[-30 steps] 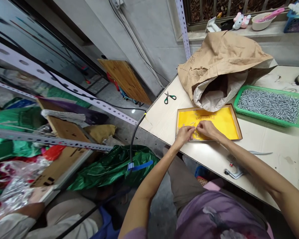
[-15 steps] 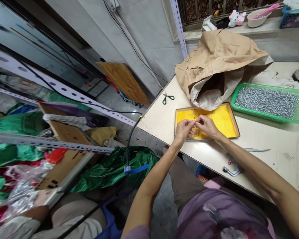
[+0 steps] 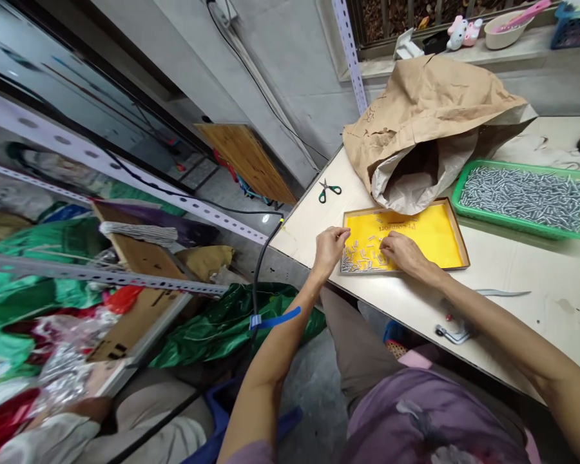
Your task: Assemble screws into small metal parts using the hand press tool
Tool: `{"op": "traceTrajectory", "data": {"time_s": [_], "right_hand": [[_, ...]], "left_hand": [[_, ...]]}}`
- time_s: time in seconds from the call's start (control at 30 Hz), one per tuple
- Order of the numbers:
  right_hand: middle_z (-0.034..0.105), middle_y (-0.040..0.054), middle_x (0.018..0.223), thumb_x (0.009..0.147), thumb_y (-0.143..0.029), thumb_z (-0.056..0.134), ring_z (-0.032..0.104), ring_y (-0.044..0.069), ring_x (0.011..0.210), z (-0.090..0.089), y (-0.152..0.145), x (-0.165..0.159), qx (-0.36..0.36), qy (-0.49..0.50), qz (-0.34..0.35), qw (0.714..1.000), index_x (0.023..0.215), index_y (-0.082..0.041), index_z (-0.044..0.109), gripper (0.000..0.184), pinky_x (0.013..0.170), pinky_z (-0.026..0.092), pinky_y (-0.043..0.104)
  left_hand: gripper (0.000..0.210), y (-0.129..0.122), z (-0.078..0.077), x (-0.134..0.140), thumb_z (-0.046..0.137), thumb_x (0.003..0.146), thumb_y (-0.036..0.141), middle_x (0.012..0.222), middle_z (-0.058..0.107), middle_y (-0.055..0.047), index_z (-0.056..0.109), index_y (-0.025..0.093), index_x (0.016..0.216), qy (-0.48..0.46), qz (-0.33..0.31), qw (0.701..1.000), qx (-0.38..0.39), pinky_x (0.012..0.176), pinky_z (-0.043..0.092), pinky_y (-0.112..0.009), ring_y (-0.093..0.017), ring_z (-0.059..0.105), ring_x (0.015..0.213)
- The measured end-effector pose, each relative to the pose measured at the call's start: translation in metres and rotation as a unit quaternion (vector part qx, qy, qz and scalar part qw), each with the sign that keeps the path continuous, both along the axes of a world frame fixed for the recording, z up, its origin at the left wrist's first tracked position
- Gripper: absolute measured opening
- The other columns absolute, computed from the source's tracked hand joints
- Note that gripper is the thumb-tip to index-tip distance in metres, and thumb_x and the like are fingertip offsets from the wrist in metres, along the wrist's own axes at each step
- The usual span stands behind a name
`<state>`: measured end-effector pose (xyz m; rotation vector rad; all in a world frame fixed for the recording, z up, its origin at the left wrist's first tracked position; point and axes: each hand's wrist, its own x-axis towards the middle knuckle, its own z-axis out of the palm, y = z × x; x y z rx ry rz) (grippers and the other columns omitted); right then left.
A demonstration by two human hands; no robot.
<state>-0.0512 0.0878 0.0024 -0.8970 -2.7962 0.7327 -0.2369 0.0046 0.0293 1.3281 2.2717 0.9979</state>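
A shallow cardboard box point(image 3: 464, 258) with a yellow lining lies near the table's edge. Small silvery metal pieces point(image 3: 362, 259) are scattered in its left part. My left hand point(image 3: 329, 250) is at the box's left side, thumb and fingers pinched together; whatever is between them is too small to name. Over the middle of the box, my right hand point(image 3: 405, 252) is closed with its fingertips together beside the loose pieces. What those fingertips hold, if anything, cannot be made out. The two hands are apart.
A green basket point(image 3: 526, 229) full of small metal pieces stands right of the box. Behind it slumps an open brown paper sack point(image 3: 435, 96). Green-handled scissors point(image 3: 329, 189) lie left; a metal clamp-like tool point(image 3: 454, 334) lies near the front edge. Another person's leg point(image 3: 162, 412) shows lower left.
My hands were together over the box; now they are apart, the left moved left to the box's side. Metal pieces hidden before now show. The view has shifted slightly.
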Motion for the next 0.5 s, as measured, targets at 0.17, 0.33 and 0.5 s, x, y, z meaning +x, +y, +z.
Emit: {"op": "traceTrajectory", "data": {"time_s": [0.17, 0.33, 0.5], "right_hand": [[0.064, 0.0082, 0.1, 0.09, -0.022, 0.06, 0.057, 0.019, 0.095, -0.004, -0.013, -0.034, -0.008, -0.003, 0.104, 0.995, 0.1, -0.021, 0.073, 0.017, 0.074, 0.039, 0.025], [0.064, 0.0115, 0.097, 0.09, -0.018, 0.057, 0.056, 0.023, 0.097, -0.008, -0.008, -0.04, 0.011, -0.034, 0.113, 0.993, 0.092, -0.018, 0.073, 0.017, 0.073, 0.038, 0.028], [0.064, 0.0132, 0.101, 0.09, -0.015, 0.051, 0.058, 0.021, 0.091, -0.007, 0.011, -0.016, 0.025, -0.06, 0.052, 0.997, 0.095, -0.015, 0.07, 0.02, 0.068, 0.038, 0.028]], "left_hand": [[0.009, -0.027, -0.008, -0.005, 0.067, 0.081, 0.021, 0.084, 0.071, -0.007, 0.073, 0.019, 0.076, 0.153, -0.057, 0.969, -0.186, 0.072, 0.048, -0.027, -0.021, 0.064, 0.082], [0.013, -0.036, -0.013, 0.001, 0.078, 0.074, 0.028, 0.086, 0.066, -0.007, 0.069, 0.019, 0.075, 0.194, -0.096, 0.94, -0.262, 0.074, 0.046, -0.027, -0.024, 0.062, 0.091], [0.01, -0.022, -0.015, 0.011, 0.075, 0.075, 0.021, 0.092, 0.065, -0.01, 0.067, 0.016, 0.076, 0.199, -0.11, 0.933, -0.278, 0.076, 0.046, -0.029, -0.026, 0.063, 0.095]]}}
